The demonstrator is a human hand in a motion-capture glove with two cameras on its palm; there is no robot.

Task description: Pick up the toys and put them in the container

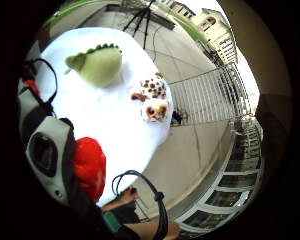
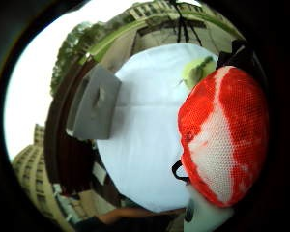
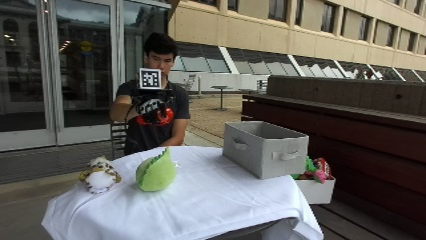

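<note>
The gloved right hand (image 3: 154, 112) is gripping a red-and-white mesh-covered toy (image 2: 222, 135) at chest height above the white-clothed table (image 3: 219, 200), where a green plush dinosaur (image 3: 156, 171), spotted plush owl (image 3: 100, 175) and grey fabric container (image 3: 265, 148) are sitting outdoors.

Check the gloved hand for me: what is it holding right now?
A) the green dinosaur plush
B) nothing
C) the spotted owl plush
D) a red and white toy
D: in the outside view the raised gloved right hand has its grip on the red and white toy, while the green dinosaur plush and spotted owl plush lie on the table.
</note>
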